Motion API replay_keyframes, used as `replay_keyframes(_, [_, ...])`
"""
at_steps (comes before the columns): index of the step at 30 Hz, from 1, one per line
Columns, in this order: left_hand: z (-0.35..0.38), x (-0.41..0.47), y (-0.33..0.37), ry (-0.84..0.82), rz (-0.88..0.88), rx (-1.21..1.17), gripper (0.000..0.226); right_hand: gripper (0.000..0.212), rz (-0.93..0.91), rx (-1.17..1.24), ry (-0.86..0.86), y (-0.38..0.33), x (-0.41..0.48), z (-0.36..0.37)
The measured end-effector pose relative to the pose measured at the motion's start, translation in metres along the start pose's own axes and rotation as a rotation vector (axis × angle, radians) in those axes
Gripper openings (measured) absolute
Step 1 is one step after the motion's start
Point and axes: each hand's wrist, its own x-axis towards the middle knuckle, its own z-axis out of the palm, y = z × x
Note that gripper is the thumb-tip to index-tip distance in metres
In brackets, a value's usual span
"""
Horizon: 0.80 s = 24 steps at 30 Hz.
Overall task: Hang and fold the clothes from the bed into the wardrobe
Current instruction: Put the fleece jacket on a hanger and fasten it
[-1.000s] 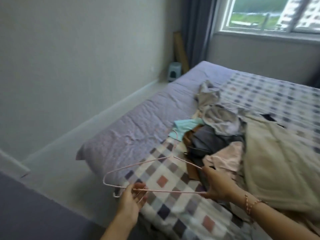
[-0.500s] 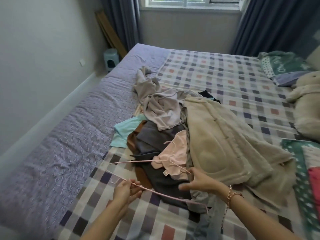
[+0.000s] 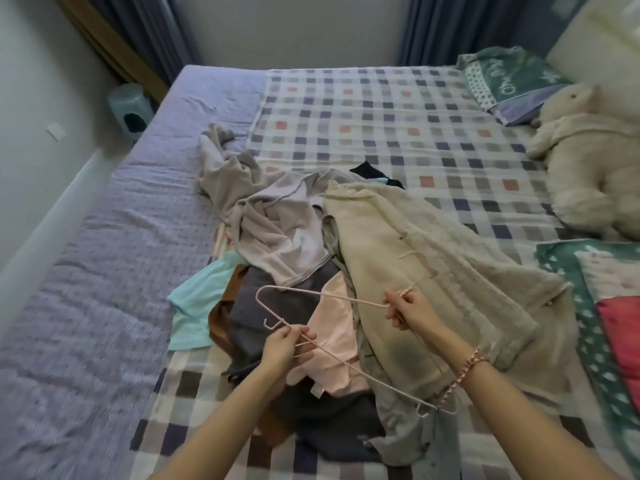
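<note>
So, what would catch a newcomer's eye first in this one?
A person holds a pink wire hanger low in the middle, just above a jumbled heap of clothes on the checked bed. A cream fleece coat sprawls over the heap's right side, and a pale plush toy lies at the far right by the pillows.

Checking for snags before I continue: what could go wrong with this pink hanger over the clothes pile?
The near end of the pink hanger lies by the bracelet cord at the right wrist and may snag it. The clothes overlap, so pulling one could drag others along.
</note>
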Motion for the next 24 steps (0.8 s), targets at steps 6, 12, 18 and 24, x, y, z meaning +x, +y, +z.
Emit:
replay_keyframes(6, [0.003, 0.108, 0.053, 0.13, 0.039, -0.199, 0.025, 0.012, -0.081, -0.003, -0.057, -0.066, 0.125, 0.022])
replay_keyframes(12, [-0.055, 0.23, 0.051, 0.351, -0.065, -0.344, 0.02, 0.05, -0.009, -0.736, 0.289, -0.064, 0.281, 0.017])
replay_keyframes(18, [-0.075, 0.276, 0.038, 0.391, -0.049, -0.457, 0.027, 0.067, 0.117, -1.008, 0.325, -0.03, 0.332, 0.005])
replay_keyframes(24, [-0.08, 0.253, 0.032, 0.47, -0.155, -0.279, 0.018, 0.022, -0.311, -0.721, 0.644, -0.049, 0.278, -0.011])
